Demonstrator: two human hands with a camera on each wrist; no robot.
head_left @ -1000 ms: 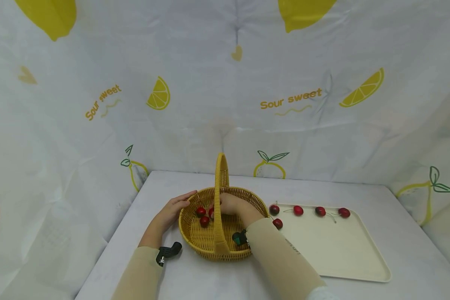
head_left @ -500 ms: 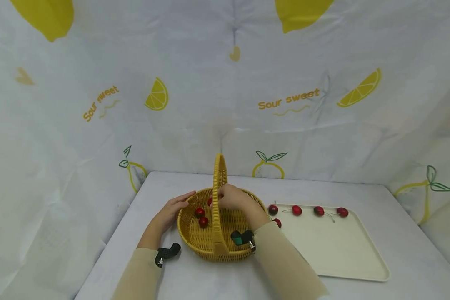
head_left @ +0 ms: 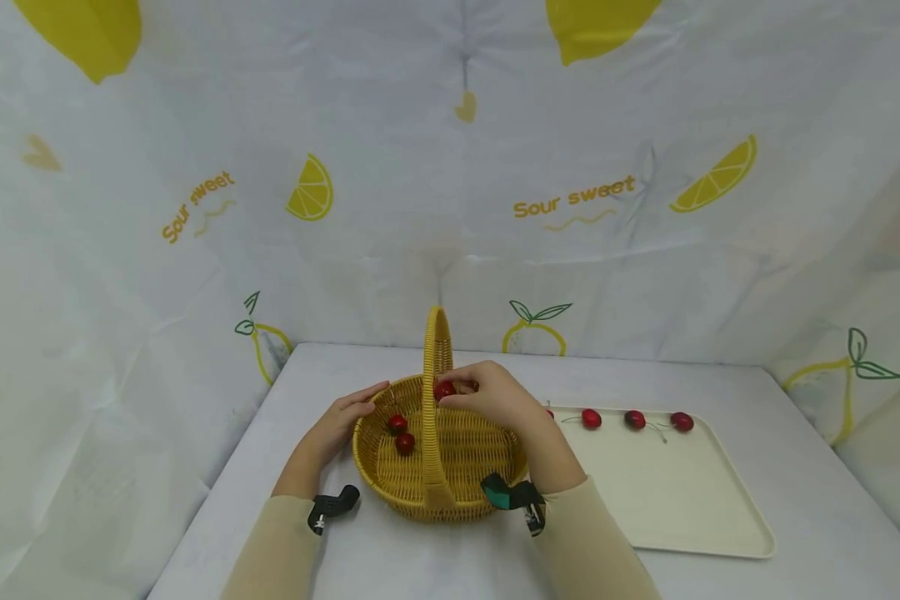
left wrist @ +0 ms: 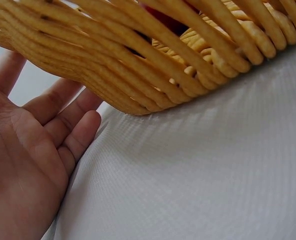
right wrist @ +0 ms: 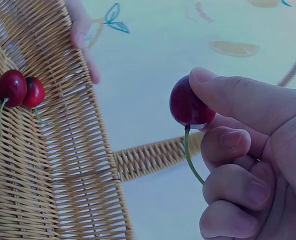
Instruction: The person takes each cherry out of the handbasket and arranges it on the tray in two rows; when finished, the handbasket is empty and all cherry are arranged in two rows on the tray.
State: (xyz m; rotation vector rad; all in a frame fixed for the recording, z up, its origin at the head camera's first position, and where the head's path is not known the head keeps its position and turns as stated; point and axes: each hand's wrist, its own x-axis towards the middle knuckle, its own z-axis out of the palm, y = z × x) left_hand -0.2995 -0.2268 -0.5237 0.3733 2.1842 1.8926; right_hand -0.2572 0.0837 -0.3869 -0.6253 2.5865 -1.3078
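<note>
A yellow wicker basket (head_left: pixel 465 467) with a tall arched handle (head_left: pixel 432 400) stands on the table. Two red cherries (head_left: pixel 401 434) lie inside it, left of the handle; the right wrist view shows the same cherries (right wrist: pixel 13 88) with green stems. My right hand (head_left: pixel 495 396) pinches another cherry (right wrist: pixel 185 102) between thumb and index finger, its stem hanging down, over the basket just right of the handle. At the basket's left rim, my left hand (head_left: pixel 341 425) rests with fingers extended; in the left wrist view the palm and fingers (left wrist: pixel 30 150) lie alongside the woven wall.
To the right lies a cream tray (head_left: pixel 690 500), partly behind the right forearm. Along its far edge are several cherries, including a middle one (head_left: pixel 634 420) and one near the corner (head_left: pixel 682 422). A white cloth with lemon prints (head_left: pixel 450 208) hangs behind the table.
My right hand has lifted a cherry from among those in the basket's left part and brought it up, then rightward past the handle. The left hand stays at the rim.
</note>
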